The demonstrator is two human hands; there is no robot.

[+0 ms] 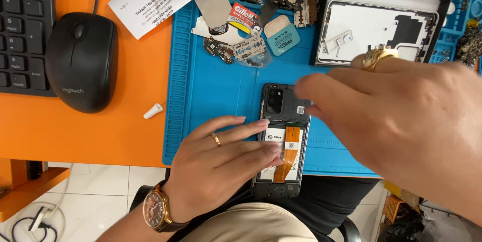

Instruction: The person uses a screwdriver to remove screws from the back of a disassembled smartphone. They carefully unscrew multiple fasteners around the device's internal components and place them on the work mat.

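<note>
Two bare hands worked over an opened smartphone (282,139) lying back-up at the near edge of a blue repair mat (211,91), its battery and orange flex cable exposed. The left hand (221,166), wearing a ring and wristwatch, lay flat with fingers spread, steadying the phone's left edge. The right hand (396,116) hovered blurred above the phone's top, fingers extended and gripping nothing visible, hiding part of the detached back frame (381,21) behind it.

An orange desk (125,121) carries a blue work mat (216,91) — left of the mat lie a black mouse (83,61), keyboard (22,26), paper slip (150,1) and small white cap (153,111).
</note>
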